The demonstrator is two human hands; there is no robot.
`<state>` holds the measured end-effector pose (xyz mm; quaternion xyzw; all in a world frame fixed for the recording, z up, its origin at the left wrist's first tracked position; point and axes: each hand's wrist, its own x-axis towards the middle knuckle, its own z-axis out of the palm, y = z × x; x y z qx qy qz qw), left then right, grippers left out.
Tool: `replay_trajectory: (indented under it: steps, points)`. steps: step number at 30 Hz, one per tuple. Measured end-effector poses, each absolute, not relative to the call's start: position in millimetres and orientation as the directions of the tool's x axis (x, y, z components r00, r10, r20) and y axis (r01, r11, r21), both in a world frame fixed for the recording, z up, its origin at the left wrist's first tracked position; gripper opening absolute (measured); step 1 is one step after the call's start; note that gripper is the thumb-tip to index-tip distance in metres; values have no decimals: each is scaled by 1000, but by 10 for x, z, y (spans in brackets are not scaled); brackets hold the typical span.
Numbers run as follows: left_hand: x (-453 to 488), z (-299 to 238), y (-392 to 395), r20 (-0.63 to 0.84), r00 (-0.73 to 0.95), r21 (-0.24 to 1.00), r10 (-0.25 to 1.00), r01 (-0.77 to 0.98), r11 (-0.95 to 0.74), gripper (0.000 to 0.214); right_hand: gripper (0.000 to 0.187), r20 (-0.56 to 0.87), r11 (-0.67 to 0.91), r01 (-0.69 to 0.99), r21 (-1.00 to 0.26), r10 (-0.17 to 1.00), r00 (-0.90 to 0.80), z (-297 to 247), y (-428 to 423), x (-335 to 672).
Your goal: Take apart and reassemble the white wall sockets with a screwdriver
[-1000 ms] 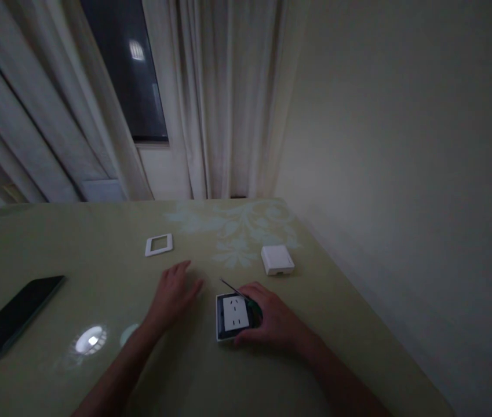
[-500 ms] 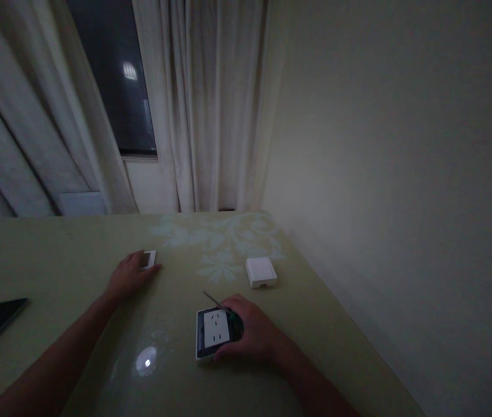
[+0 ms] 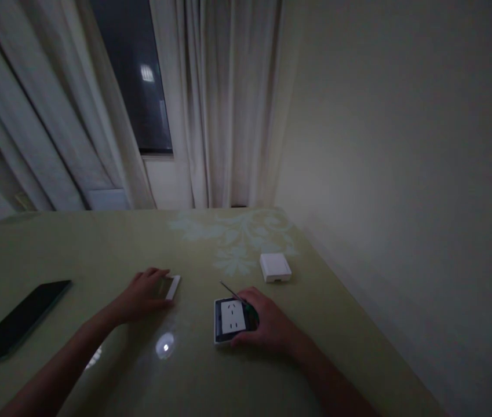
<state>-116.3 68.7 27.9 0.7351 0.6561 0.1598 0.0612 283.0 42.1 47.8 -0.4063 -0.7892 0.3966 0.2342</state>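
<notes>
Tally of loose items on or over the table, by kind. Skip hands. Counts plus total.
Socket unit, in the right hand: 1
Green-handled tool, also in the right hand: 1
White frame, in the left hand: 1
White box: 1
Dark flat slab: 1
Total: 5

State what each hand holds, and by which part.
Right hand: the socket, gripped at its right side, and a green-handled tool by its handle. Left hand: the white frame, seemingly by its far and near edges.
</notes>
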Motion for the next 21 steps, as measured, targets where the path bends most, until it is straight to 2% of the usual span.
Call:
replay_trajectory:
  steps: [6,15,21]
  points:
    - [-984,186,126,55,191,396,980,897,-197,68,94,55,353,451,-820,833,-551,462,410,2833]
    - [-772,-5,-123,197,96,354,976,921,-162,68,94,60,368,457,-810,826,-560,476,413,2829]
    - [-700,-1,-112,201,44,336,979,935,-111,71,94,46,360,469,-807,829,-557,468,411,2829]
